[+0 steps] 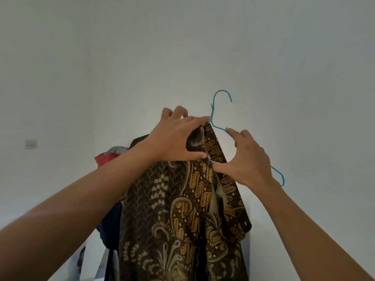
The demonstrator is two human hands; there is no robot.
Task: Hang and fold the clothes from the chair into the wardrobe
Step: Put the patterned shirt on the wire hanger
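Against the pale wall ahead of you, the batik shirt [182, 199] hangs from your left hand [174, 138]. Its fingers pinch the bunched collar fabric right at the neck of the teal wire hanger [212, 111]. Your right hand [247, 159] is spread wide, with the index tip by the upper wire and the thumb against the cloth. It curls round nothing that shows.

Only one shoulder looks threaded, and the hanger's right arm juts out bare beyond your wrist. That is the risk: lift or turn now and the shirt's weight will likely tip the hanger. The cloth would then slide off the covered side, down onto the pile of clothes [109, 157] behind it. The thin wire can also snag the open front edge, or catch inside the sleeve if you push it blind. If your left pinch loosens before the second shoulder is seated, everything drops. The wardrobe is out of view, so the carry is yet to come.
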